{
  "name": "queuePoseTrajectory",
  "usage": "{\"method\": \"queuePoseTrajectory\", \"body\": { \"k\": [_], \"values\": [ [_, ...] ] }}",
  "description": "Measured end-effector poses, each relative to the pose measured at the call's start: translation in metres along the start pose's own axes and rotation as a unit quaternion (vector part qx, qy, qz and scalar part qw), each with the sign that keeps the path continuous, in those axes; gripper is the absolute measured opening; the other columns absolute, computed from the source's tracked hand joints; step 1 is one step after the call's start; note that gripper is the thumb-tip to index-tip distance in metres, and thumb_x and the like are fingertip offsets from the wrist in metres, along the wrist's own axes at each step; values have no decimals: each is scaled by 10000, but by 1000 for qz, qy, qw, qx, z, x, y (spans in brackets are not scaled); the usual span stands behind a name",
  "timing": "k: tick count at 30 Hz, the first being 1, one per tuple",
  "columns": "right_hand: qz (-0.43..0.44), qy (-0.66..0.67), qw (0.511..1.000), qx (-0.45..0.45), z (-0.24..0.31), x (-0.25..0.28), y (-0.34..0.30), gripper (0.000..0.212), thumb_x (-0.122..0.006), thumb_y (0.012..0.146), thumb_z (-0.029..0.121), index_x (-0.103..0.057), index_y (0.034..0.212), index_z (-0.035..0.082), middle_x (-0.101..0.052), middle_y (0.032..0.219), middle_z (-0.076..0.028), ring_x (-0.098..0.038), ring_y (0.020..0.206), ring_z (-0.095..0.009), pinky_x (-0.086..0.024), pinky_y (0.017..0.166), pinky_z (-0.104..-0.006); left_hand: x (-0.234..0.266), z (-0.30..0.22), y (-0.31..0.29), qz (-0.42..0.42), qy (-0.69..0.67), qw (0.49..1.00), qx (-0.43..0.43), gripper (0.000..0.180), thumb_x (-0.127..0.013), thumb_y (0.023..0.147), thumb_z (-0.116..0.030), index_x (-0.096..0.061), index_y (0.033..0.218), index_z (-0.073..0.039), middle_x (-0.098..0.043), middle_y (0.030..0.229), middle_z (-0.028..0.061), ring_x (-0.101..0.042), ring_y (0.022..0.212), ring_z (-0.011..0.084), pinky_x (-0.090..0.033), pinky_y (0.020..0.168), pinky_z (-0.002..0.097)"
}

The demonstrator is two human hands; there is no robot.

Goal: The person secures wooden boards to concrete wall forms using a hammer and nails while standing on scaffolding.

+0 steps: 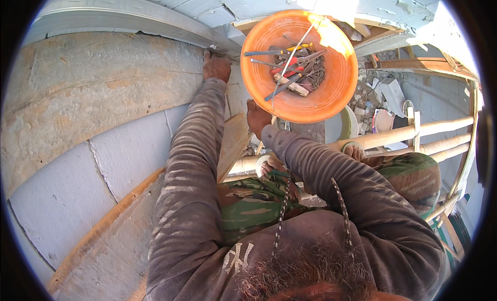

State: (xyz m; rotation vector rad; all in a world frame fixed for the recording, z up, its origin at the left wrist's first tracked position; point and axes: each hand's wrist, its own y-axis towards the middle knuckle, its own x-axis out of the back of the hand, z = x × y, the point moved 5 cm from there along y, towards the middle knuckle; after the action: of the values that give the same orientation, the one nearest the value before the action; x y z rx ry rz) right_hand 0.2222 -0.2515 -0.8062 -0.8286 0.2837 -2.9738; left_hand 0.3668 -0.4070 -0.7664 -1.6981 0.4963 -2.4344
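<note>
My left hand (216,68) is pressed near the end of a rough, mortar-stained wooden plank (108,68), under a pale metal channel (129,13). One finger is stretched out against the surface, and no tool shows in that hand. Lower and to the right, my right hand (257,119) is beside the rim of an orange basin (248,76). Its fingers are partly hidden, so I cannot see whether they hold anything. Inside the basin lie red-handled pliers (310,57), a yellow-and-black tool (287,50), a small wood piece (291,85) and many nails (315,78).
Pale block wall (140,135) runs along the left, with a wooden board (114,239) below. Bamboo poles (414,133) form scaffolding on the right. Beneath them are rubble (365,94) and a pale bucket (348,124). A thin pale cord (292,57) crosses the basin.
</note>
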Motion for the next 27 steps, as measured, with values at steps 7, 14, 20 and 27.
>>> {"method": "queuePoseTrajectory", "body": {
  "k": [7,14,20,27],
  "values": [
    [119,209,947,-213,-7,-7,-17,505,-564,995,324,-550,1303,-76,-636,1229,-284,-566,1204,-441,-376,1100,-484,-4,1,5,-7,-20,1000,21,322,-495,1001,-234,-812,1004,-175,-786,1040,67,-666,1150,238,-221,1196,521],
    [123,171,963,-170,11,3,-21,476,-520,1022,279,-540,1388,-26,-549,1436,-284,-448,1372,-487,-312,1175,-497,2,-2,3,16,19,1000,11,309,-507,984,-205,-807,1028,-145,-782,1070,87,-641,1203,231,-223,1197,519],
    [37,128,983,-129,1,-13,-25,461,-571,1008,375,-640,994,-81,-652,824,-264,-645,798,-378,-489,805,-488,0,0,3,38,13,999,24,303,-513,977,-193,-806,1037,-149,-783,1065,97,-649,1197,228,-218,1200,516],
    [64,167,963,-203,1,-16,-23,404,-547,1006,353,-597,996,-47,-621,811,-226,-590,724,-359,-516,754,-496,0,0,5,9,25,999,19,307,-508,983,-196,-814,989,-175,-792,1020,70,-702,1102,214,-213,1199,503]
  ]
}}
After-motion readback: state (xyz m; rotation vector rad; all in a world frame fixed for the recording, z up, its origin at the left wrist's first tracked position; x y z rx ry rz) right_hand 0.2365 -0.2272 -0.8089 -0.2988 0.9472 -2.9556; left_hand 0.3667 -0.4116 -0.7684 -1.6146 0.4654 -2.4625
